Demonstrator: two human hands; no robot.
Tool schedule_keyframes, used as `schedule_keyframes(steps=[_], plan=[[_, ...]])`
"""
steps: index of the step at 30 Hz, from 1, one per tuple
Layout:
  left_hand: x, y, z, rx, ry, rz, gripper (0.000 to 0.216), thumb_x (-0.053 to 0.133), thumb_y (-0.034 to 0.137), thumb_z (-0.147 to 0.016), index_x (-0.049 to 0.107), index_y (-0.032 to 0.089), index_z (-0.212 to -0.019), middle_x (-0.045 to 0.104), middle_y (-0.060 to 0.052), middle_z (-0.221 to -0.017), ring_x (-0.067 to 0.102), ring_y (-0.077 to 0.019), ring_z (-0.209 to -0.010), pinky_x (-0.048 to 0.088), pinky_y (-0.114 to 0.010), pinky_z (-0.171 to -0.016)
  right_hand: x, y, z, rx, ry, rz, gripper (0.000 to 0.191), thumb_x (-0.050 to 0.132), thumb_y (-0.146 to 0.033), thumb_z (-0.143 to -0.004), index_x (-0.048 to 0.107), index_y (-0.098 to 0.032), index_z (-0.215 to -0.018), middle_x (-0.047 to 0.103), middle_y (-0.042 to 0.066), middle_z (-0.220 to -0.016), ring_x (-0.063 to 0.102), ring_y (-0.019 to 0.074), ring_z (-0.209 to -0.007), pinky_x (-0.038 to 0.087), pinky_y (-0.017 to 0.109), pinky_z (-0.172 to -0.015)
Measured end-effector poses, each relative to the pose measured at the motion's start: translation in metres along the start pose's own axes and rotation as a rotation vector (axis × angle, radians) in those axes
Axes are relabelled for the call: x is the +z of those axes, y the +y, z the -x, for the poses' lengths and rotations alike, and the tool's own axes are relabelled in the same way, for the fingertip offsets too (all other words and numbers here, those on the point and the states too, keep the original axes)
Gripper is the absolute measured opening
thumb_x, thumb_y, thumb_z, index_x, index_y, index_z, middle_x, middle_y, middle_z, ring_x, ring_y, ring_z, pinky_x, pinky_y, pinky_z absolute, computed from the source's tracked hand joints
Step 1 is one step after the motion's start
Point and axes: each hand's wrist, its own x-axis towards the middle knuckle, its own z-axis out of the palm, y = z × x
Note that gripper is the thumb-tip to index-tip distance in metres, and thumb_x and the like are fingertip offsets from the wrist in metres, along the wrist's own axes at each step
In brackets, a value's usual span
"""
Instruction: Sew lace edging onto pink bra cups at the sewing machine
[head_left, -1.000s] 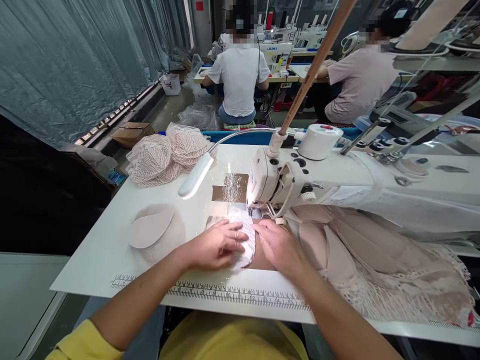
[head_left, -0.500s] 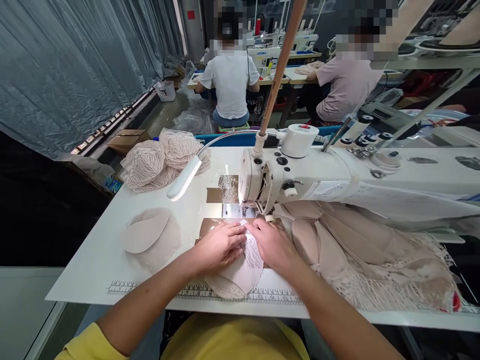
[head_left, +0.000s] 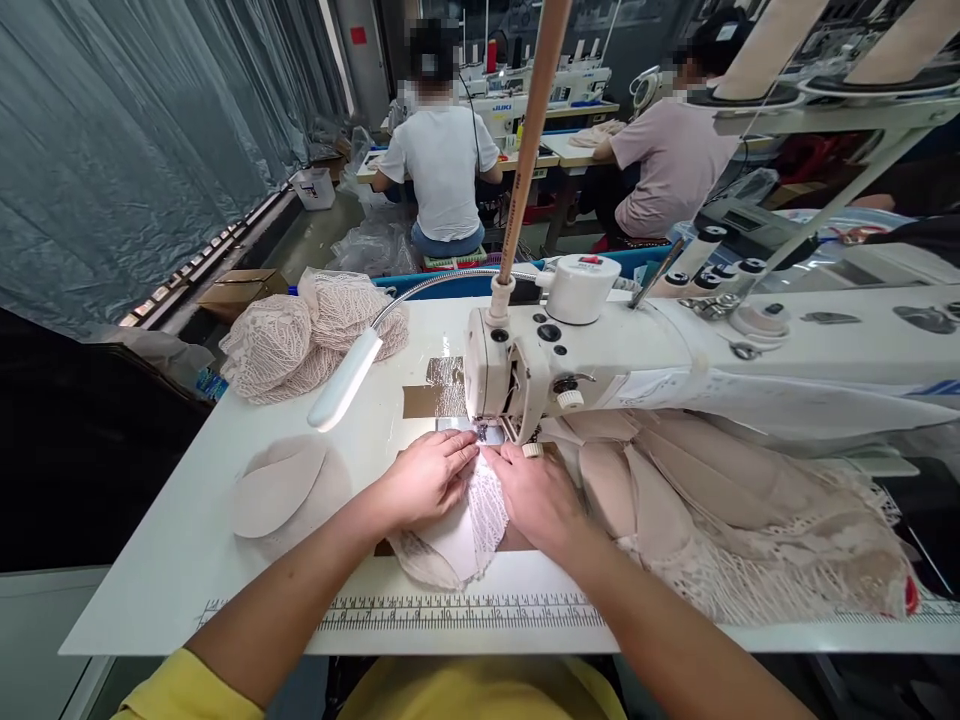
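Observation:
A pale pink lace bra cup [head_left: 484, 515] lies on the table in front of the sewing machine [head_left: 517, 370], its upper end close under the presser foot [head_left: 482, 432]. My left hand [head_left: 431, 478] holds the cup from the left, fingers together and pressed on its upper edge. From the right, my right hand [head_left: 536, 495] grips the same edge with its thumb and fingertips near the needle area. The fingertips of both hands almost meet there. Part of the cup is hidden beneath my left hand.
Loose cup pieces [head_left: 281, 485] lie at left, behind them a heap of lace [head_left: 307, 335]. A lamp [head_left: 345, 380] reaches over the table. Beige lace garments [head_left: 720, 500] pile up at right. A printed ruler [head_left: 465, 612] runs along the front edge. Two people sit farther back.
Both hands have moved the cup forward, bringing its upper end to the presser foot. A small white patterned patch at the fingertips no longer shows. The camera view has shifted slightly.

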Motion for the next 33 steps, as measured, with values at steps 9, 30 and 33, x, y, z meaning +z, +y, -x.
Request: schedule_keyframes(steps=[9, 30, 33], plan=[[-0.008, -0.013, -0.002, 0.0, -0.127, -0.033, 0.052, 0.047, 0.012, -0.081, 0.051, 0.015, -0.132, 0.048, -0.012, -0.142, 0.044, -0.0282, -0.13, 0.035, -0.049, -0.109, 0.003, 0.004, 0.003, -0.061, 0.047, -0.062, 0.037, 0.042, -0.015, -0.091, 0.064, -0.022, -0.12, 0.065, 0.007, -0.091, 0.057, 0.0177, -0.078, 0.036, 0.028, -0.064], [0.004, 0.028, 0.029, 0.03, 0.082, -0.022, 0.025, 0.041, 0.016, -0.094, 0.061, 0.014, -0.108, 0.062, -0.012, -0.117, 0.053, -0.0245, -0.11, 0.037, -0.042, -0.094, -0.011, 0.013, 0.036, -0.229, -0.066, -0.137, 0.035, 0.044, -0.004, -0.086, 0.066, -0.019, -0.109, 0.059, 0.005, -0.085, 0.05, 0.017, -0.078, 0.035, 0.027, -0.068], [0.005, 0.026, 0.029, 0.032, 0.097, -0.021, 0.025, 0.042, 0.016, -0.093, 0.061, 0.015, -0.109, 0.062, -0.011, -0.117, 0.054, -0.0234, -0.109, 0.037, -0.041, -0.093, -0.003, 0.011, 0.037, -0.238, -0.04, -0.062, 0.04, 0.046, 0.0, -0.081, 0.065, -0.02, -0.11, 0.058, 0.004, -0.084, 0.048, 0.0172, -0.075, 0.033, 0.028, -0.066]])
